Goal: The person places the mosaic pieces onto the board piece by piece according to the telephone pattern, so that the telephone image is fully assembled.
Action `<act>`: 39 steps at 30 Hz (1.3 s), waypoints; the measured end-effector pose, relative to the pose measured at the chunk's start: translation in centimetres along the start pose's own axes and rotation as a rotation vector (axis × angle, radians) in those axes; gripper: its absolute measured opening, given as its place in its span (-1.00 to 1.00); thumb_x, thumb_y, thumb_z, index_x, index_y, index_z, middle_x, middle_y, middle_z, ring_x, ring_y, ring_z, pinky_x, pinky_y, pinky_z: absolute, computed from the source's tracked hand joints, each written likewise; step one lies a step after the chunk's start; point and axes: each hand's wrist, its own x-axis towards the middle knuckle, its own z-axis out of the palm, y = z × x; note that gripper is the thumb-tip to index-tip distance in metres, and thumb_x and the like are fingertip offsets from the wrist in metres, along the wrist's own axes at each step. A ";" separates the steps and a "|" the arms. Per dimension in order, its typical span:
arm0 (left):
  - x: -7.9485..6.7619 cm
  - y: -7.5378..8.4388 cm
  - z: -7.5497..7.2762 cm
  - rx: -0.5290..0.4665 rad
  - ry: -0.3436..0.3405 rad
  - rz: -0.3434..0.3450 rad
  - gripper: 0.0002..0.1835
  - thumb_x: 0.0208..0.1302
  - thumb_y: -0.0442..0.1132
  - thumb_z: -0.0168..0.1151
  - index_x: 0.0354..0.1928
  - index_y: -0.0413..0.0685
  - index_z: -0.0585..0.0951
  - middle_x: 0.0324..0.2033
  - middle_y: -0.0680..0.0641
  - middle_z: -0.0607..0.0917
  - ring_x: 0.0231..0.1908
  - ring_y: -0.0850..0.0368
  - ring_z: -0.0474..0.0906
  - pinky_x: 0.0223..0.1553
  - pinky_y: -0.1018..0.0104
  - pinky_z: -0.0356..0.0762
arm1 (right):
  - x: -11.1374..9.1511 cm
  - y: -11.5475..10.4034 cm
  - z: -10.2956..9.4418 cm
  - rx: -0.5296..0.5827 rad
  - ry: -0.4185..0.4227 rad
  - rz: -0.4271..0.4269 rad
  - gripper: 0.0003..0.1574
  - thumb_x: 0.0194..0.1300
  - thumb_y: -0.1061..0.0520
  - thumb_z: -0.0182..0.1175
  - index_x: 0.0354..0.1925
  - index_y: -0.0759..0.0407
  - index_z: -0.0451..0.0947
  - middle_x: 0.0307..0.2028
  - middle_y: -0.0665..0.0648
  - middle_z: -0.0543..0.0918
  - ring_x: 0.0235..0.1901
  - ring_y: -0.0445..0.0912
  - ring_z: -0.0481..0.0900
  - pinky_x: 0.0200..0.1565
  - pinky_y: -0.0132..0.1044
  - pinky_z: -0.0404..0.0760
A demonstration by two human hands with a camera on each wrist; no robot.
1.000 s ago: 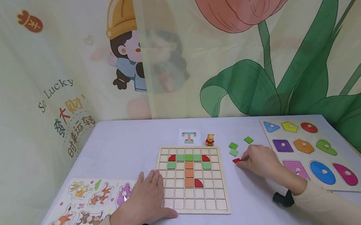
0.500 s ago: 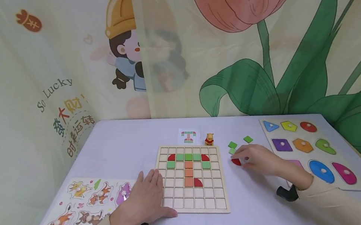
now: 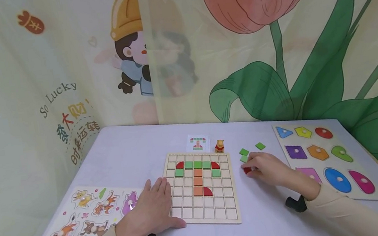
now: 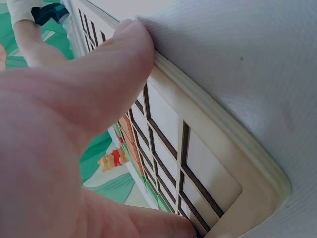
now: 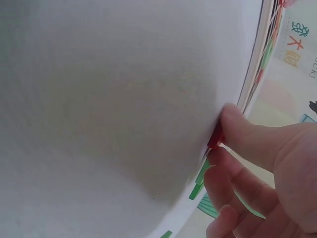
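My left hand (image 3: 147, 213) lies with straight fingers along the left side of a wooden grid board (image 3: 221, 213). In the left wrist view its thumb (image 4: 130, 47) presses the board's near edge. Red quarter-circle tiles (image 3: 208, 191), green square tiles (image 3: 197, 165) and orange square tiles (image 3: 197, 181) sit in the board's cells, forming a T-like figure. Right of the board, my right hand (image 3: 269, 169) pinches a loose red quarter-circle tile (image 5: 216, 135) between thumb and fingertips, low over the table. The fingers partly cover this tile in the head view.
Loose green square tiles (image 3: 260, 146) lie beyond my right hand. Behind the board are a pattern card (image 3: 205, 143) and a small bear figure (image 3: 219, 146). A shape puzzle board (image 3: 288, 172) lies at the right, an animal puzzle board (image 3: 69, 211) at the left.
My right hand's fingers have shifted slightly around the loose red tile, which has turned and is now more covered. My left hand and the board have stayed put.
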 end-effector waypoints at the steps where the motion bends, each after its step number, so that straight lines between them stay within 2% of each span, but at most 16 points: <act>1: 0.0 0.0 0.0 0.002 0.000 0.001 0.24 0.03 0.53 0.32 0.43 -0.41 0.36 0.48 -0.32 0.38 0.54 -0.23 0.24 0.53 -0.26 0.14 | 0.1 0.0 0.0 0.008 -0.002 0.005 -0.61 0.14 0.22 0.52 -0.01 0.14 0.80 -0.30 0.01 0.69 -0.34 -0.22 0.50 -0.27 -0.43 0.63; 5: 0.0 0.0 0.1 0.005 0.002 0.003 0.24 0.02 0.54 0.32 0.43 -0.41 0.36 0.48 -0.32 0.38 0.53 -0.23 0.24 0.52 -0.26 0.14 | 0.1 0.0 0.1 0.025 0.000 0.019 -0.59 0.12 0.24 0.52 0.00 0.16 0.79 -0.29 0.02 0.69 -0.33 -0.22 0.50 -0.28 -0.45 0.63; 14: 0.1 -0.1 0.1 0.008 0.012 0.003 0.25 0.01 0.54 0.32 0.43 -0.41 0.37 0.48 -0.32 0.39 0.53 -0.23 0.25 0.52 -0.26 0.15 | 0.1 -0.1 0.3 0.007 0.036 0.000 -0.65 0.11 0.29 0.52 -0.07 0.15 0.81 -0.20 0.06 0.73 -0.21 -0.14 0.62 -0.11 -0.23 0.75; 23: 0.0 -0.1 0.1 0.021 0.011 0.008 0.24 0.02 0.55 0.30 0.42 -0.40 0.38 0.48 -0.32 0.39 0.53 -0.22 0.26 0.52 -0.25 0.16 | -0.1 -0.5 0.5 -0.013 0.057 -0.006 -0.67 0.12 0.28 0.52 -0.09 0.15 0.82 -0.27 0.04 0.71 -0.29 -0.21 0.55 -0.20 -0.35 0.72; 30: -0.1 -0.1 0.2 0.012 0.014 0.011 0.24 0.02 0.56 0.29 0.42 -0.41 0.38 0.48 -0.33 0.38 0.53 -0.23 0.25 0.52 -0.25 0.16 | -0.1 -0.9 0.5 0.009 0.083 -0.016 -0.68 0.14 0.29 0.50 -0.09 0.14 0.81 -0.27 0.02 0.71 -0.27 -0.21 0.57 -0.19 -0.37 0.72; 34: -0.1 -0.1 0.2 0.014 0.013 0.010 0.24 0.02 0.56 0.30 0.42 -0.41 0.38 0.47 -0.32 0.39 0.53 -0.22 0.26 0.52 -0.25 0.16 | 0.4 -1.9 0.2 0.011 0.108 -0.045 -0.70 0.15 0.27 0.50 -0.09 0.15 0.81 -0.27 0.02 0.73 -0.26 -0.19 0.59 -0.19 -0.35 0.70; 39: 0.0 -0.1 0.2 0.009 0.015 0.010 0.24 0.02 0.55 0.31 0.42 -0.42 0.38 0.47 -0.32 0.39 0.53 -0.23 0.26 0.52 -0.25 0.16 | 1.3 -4.3 0.3 -0.008 0.138 -0.036 -0.71 0.14 0.18 0.53 -0.12 0.11 0.82 -0.31 0.00 0.72 -0.31 -0.21 0.55 -0.27 -0.42 0.62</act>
